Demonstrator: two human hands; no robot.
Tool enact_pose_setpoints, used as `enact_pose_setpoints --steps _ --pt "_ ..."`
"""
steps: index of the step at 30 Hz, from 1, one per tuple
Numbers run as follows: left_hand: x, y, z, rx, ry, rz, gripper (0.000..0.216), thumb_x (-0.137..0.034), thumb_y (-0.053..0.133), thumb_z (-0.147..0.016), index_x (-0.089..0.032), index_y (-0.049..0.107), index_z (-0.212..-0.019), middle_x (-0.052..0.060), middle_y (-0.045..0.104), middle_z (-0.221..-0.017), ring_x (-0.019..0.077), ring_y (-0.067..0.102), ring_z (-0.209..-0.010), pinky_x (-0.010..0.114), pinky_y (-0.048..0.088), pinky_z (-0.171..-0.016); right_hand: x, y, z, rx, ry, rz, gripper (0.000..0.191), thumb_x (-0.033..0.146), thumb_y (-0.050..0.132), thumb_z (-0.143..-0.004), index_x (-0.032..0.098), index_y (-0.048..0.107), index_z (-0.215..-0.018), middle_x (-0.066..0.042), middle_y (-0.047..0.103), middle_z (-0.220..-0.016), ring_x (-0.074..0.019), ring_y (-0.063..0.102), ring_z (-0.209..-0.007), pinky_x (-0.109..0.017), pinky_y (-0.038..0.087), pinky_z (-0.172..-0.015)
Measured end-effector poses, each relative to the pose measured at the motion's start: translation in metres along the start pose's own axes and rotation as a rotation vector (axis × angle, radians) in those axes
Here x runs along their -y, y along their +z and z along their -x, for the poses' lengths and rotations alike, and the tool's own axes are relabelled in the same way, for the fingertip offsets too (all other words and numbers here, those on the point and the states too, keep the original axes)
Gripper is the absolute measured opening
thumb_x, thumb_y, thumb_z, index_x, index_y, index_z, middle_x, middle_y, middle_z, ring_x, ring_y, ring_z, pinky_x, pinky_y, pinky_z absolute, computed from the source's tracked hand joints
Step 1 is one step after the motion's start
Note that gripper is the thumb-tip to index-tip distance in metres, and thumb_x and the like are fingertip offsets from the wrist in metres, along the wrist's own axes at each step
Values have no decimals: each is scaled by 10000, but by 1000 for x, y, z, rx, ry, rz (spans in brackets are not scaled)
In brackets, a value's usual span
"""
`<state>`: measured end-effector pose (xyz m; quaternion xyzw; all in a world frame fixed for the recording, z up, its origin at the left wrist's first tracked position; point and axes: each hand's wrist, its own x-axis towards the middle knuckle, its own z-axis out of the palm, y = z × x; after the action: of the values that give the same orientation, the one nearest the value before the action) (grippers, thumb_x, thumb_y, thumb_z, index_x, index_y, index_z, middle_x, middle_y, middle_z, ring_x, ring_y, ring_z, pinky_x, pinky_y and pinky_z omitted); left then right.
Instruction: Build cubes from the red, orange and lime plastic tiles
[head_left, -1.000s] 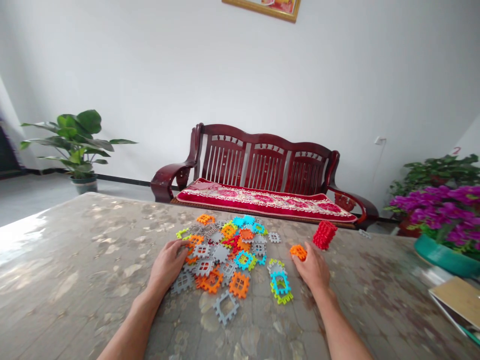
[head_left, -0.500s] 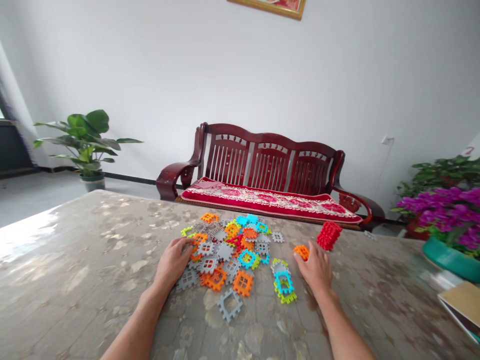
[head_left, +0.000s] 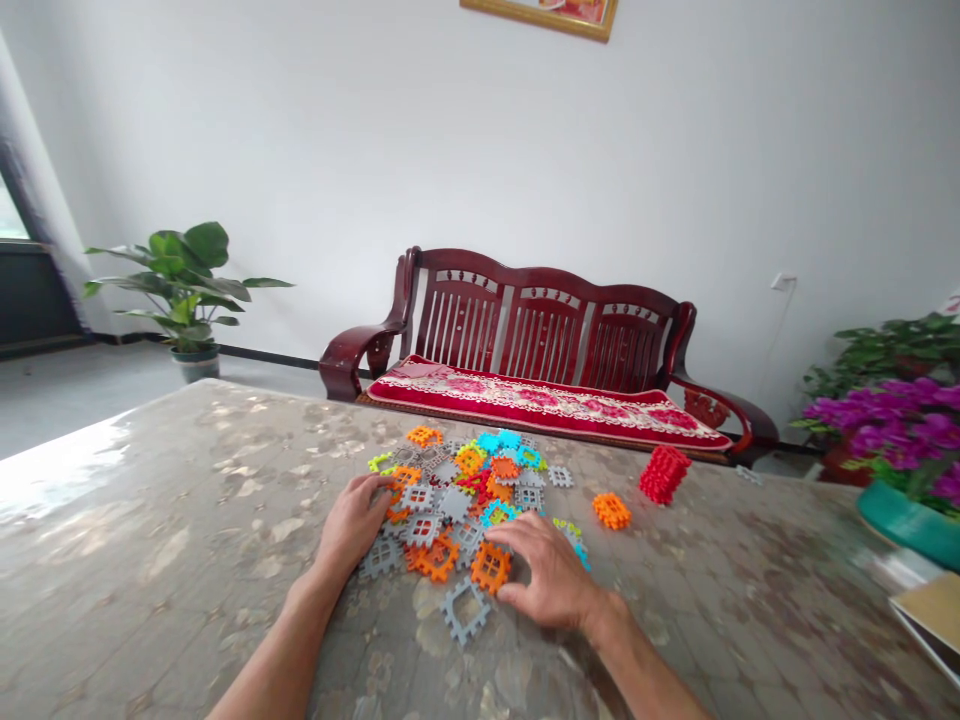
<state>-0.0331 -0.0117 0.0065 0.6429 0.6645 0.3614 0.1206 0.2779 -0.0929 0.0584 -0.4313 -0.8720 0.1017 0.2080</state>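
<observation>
A loose pile of notched plastic building tiles in grey, orange, blue, green and red lies on the table. My left hand (head_left: 356,520) rests at the pile's left edge, its fingers loosely stretched beside an orange tile (head_left: 406,478). Over the pile's right front, my right hand (head_left: 551,575) is open, with thumb and fingers apart around an orange window tile (head_left: 491,567). Just in front lies a grey frame tile (head_left: 466,610). My right hand partly covers a row of green and blue tiles (head_left: 574,540). Farther right are an orange stack (head_left: 612,511) and a taller red stack (head_left: 664,474).
The table (head_left: 187,560) has a patterned cover. Behind it stands a wooden bench (head_left: 540,320) with a red cloth. Purple flowers (head_left: 892,430) in a teal pot (head_left: 911,525) and a brown-covered book or box (head_left: 930,610) sit at the right.
My right hand has left the orange stack and moved left and nearer to the orange window tile. The orange stack now stands free. My left hand stays at the pile's left edge.
</observation>
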Motion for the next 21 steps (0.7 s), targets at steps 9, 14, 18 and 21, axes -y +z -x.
enact_pose_setpoints --steps 9,14,18,21 --pt "0 0 0 5 0 2 355 -327 470 -822 -225 734 -1036 71 680 -1174 217 633 -1093 324 455 -1008 1 12 -2 14 22 122 565 314 708 -746 265 583 -1294 -42 688 -1172 -236 588 -1073 -389 451 -991" --pt "1 1 0 -1 4 -6 374 -353 456 -830 -219 726 -1051 81 668 -1184 221 632 -1092 323 456 -1002 -2 15 0 -77 3 116 653 181 638 -754 256 505 -1389 -70 637 -1305 -241 583 -1183 -411 451 -1047" --pt "1 0 -1 10 -1 -4 374 -345 448 -835 -223 722 -1058 79 668 -1184 223 626 -1103 328 451 -1008 -17 7 -1 -241 55 96 649 151 595 -763 252 496 -1395 -72 644 -1301 -227 597 -1180 -401 474 -1037" --pt "1 0 -1 18 -4 -6 373 -333 452 -832 -226 720 -1068 78 668 -1189 223 624 -1105 331 448 -1012 -46 -9 2 -416 218 130 558 232 563 -814 226 519 -1370 -87 653 -1280 -230 602 -1173 -392 478 -1027"
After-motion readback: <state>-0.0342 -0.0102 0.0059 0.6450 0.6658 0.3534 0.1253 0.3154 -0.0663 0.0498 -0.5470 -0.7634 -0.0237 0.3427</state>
